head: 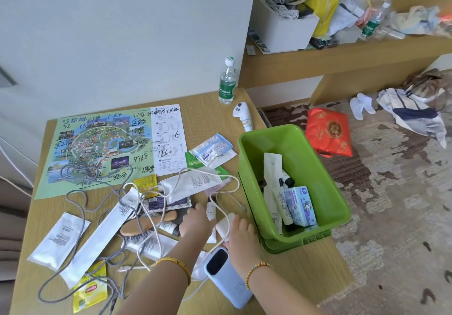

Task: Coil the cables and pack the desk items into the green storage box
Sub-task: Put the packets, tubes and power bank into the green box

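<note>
Our left hand (195, 221) pinches a small tube (210, 210), our right hand (241, 231) grasps the white charger (225, 224) beside the green box (293, 138); its tangled cable (230, 185) could drag bench clutter along.

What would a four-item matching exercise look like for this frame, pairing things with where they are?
Things:
1. tissue pack
2. water bottle
3. tea bag
4. power bank

Places:
A. near front left edge of the desk
B. inside the green storage box
C. upright at the desk's far edge
D. between the two forearms

Pairs: 1-B, 2-C, 3-A, 4-D
</note>
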